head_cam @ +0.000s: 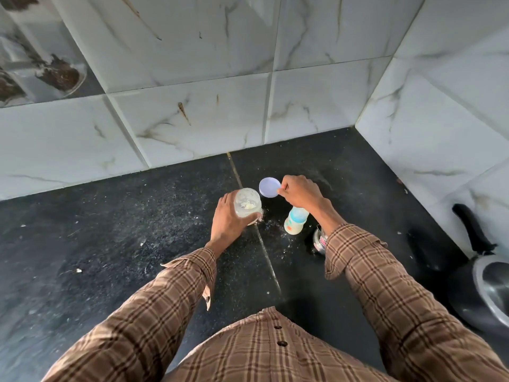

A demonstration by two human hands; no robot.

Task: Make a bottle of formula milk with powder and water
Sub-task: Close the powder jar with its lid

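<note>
My left hand (227,220) grips a clear open jar (247,203) that stands on the black counter with a little pale powder at its bottom. Just to the right of the jar's mouth, my right hand (300,192) pinches the edge of a round lilac lid (269,186) with its fingertips. A baby bottle (295,220) with a blue cap and milky liquid in its lower part stands under my right wrist. Spilled powder (271,224) lies between the jar and the bottle.
A small steel cup (319,241) stands partly hidden behind my right sleeve. A dark pan with a black handle (479,260) sits at the right edge. Marble-tiled walls (192,111) close the counter's back and right sides, meeting in a corner.
</note>
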